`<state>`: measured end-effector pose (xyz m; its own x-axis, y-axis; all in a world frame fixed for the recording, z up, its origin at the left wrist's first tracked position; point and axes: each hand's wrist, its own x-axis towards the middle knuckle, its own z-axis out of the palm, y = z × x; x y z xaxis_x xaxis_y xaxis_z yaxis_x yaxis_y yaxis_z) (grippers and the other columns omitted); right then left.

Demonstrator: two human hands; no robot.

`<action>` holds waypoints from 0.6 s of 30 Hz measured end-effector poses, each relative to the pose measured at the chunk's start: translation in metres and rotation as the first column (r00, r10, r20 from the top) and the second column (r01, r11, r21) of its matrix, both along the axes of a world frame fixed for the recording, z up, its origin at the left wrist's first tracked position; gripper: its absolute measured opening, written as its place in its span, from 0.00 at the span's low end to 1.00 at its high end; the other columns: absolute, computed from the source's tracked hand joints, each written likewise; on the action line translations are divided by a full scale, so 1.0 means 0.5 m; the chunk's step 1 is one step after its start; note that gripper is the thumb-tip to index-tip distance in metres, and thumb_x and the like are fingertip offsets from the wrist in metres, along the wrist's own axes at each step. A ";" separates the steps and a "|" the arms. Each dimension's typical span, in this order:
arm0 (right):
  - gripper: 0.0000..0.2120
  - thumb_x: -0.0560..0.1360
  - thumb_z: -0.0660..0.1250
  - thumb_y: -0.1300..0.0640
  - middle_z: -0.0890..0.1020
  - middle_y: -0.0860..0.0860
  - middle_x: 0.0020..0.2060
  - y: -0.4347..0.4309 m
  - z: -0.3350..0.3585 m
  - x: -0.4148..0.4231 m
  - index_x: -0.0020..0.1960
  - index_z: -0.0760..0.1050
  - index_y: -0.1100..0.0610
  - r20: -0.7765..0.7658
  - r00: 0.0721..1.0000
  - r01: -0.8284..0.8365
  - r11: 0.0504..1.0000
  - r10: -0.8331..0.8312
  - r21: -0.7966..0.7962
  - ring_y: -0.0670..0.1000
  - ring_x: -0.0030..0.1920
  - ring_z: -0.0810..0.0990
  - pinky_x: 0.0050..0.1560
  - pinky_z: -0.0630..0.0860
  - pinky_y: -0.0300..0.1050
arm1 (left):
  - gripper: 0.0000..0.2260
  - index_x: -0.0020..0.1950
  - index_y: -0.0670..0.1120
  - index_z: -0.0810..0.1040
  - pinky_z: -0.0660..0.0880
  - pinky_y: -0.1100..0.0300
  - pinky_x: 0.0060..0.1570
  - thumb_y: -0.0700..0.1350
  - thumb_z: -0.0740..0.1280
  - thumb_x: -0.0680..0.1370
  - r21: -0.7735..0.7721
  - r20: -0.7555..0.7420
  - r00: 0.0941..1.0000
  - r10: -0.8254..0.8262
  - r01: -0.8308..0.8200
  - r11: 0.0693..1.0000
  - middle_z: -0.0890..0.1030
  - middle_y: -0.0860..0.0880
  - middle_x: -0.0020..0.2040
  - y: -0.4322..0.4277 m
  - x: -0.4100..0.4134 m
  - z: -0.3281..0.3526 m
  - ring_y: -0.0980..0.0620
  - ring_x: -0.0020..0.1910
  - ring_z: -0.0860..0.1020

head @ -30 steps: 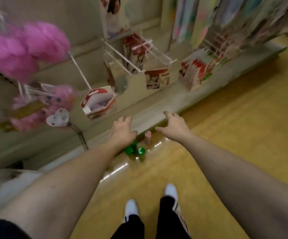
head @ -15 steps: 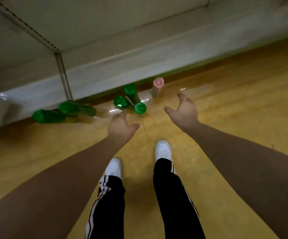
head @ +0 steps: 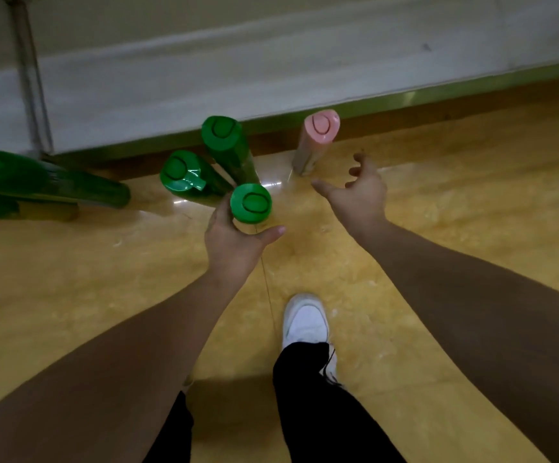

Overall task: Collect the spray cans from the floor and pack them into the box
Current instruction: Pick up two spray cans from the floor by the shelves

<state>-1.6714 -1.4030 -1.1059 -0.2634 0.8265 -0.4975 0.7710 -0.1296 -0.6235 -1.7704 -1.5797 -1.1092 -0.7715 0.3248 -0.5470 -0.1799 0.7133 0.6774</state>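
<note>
Three green spray cans stand upright by the shelf base: the nearest green can (head: 250,203), a second (head: 180,170) and a third (head: 222,132). My left hand (head: 234,240) wraps round the nearest green can just below its cap, fingers on its left and thumb on its right. A pink spray can (head: 318,138) stands to the right. My right hand (head: 358,192) hovers just below the pink can with fingers spread, not touching it. Two more green cans (head: 47,187) lie on their sides at the left. No box is in view.
A grey shelf base (head: 271,81) with a metal upright (head: 32,91) runs along the far side of the cans. The floor (head: 455,208) is glossy yellow. My white shoe (head: 305,320) and black trouser legs are below the hands.
The view has dropped and moved closer to the cans. My left hand has reached forward and closed round the nearest green can. My right hand has moved toward the pink can.
</note>
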 end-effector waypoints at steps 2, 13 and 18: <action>0.48 0.65 0.82 0.44 0.73 0.51 0.70 0.020 -0.018 -0.015 0.77 0.63 0.51 -0.054 0.999 0.000 1.000 -0.001 -0.007 0.55 0.69 0.73 0.67 0.74 0.57 | 0.44 0.70 0.48 0.75 0.77 0.52 0.63 0.54 0.86 0.56 0.072 0.000 0.998 0.063 -0.063 0.995 0.82 0.53 0.61 0.014 0.008 -0.028 0.54 0.61 0.79; 0.26 0.64 0.80 0.52 0.84 0.48 0.52 0.024 -0.011 -0.078 0.61 0.79 0.54 -0.142 0.987 -0.060 0.993 0.075 0.105 0.48 0.54 0.82 0.56 0.80 0.48 | 0.27 0.59 0.45 0.82 0.79 0.67 0.48 0.45 0.84 0.62 0.061 -0.118 0.985 0.128 -0.122 0.991 0.85 0.54 0.49 0.003 0.017 0.016 0.59 0.48 0.82; 0.25 0.63 0.80 0.52 0.84 0.47 0.48 -0.013 0.060 -0.031 0.59 0.80 0.54 -0.127 0.987 -0.083 0.992 0.095 0.093 0.48 0.49 0.82 0.47 0.76 0.40 | 0.25 0.56 0.48 0.82 0.80 0.58 0.52 0.49 0.83 0.62 -0.035 -0.089 0.986 0.138 -0.141 0.989 0.82 0.60 0.43 -0.042 0.039 0.094 0.57 0.47 0.82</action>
